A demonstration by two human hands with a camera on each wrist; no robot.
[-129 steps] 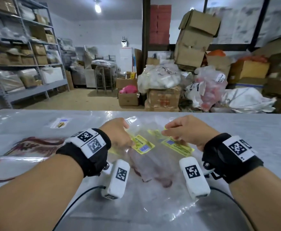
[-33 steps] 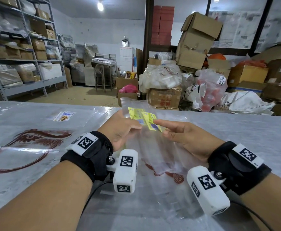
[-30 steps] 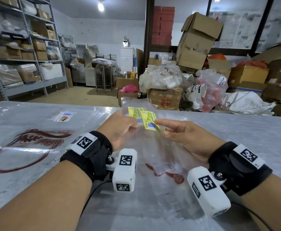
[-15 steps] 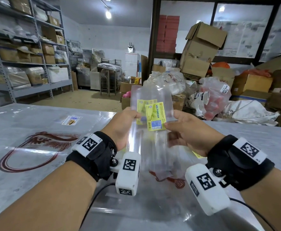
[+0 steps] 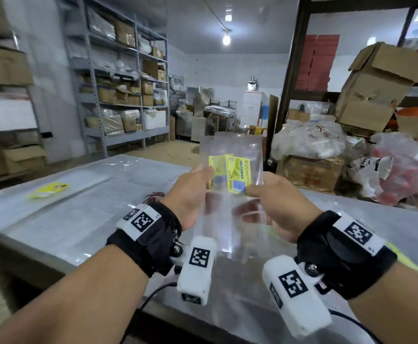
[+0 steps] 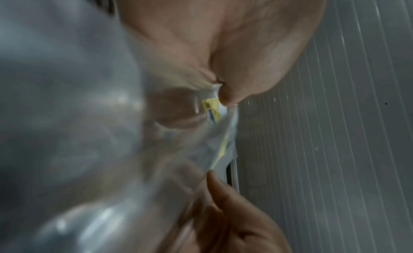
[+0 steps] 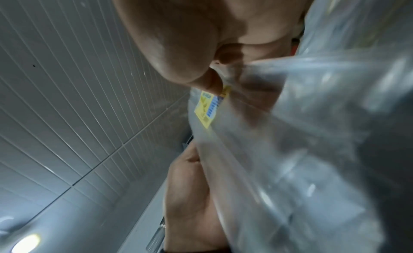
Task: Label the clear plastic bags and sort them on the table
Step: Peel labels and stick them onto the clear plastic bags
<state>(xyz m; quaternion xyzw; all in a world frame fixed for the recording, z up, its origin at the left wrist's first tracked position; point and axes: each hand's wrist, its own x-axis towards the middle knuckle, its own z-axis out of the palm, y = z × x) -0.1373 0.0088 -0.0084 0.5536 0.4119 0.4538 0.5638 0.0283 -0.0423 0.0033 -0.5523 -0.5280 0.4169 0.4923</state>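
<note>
The head camera looks forward and slightly down from above the forearms, over the worktop [image 5: 84, 219] toward shelves [image 5: 126, 95] and stacked boxes [image 5: 376, 88] at the far side of the room. Both wrist cameras sit very close under their hands, tilted up at the ribbed ceiling [image 6: 335, 115]. The left wrist view sees the left hand [image 6: 223, 44] from the palm side; the right wrist view does likewise for the right hand [image 7: 190, 36]. All three share the clear bag [image 5: 230, 155] with its yellow label [image 5: 237, 175] (blurred in the wrist views).
</note>
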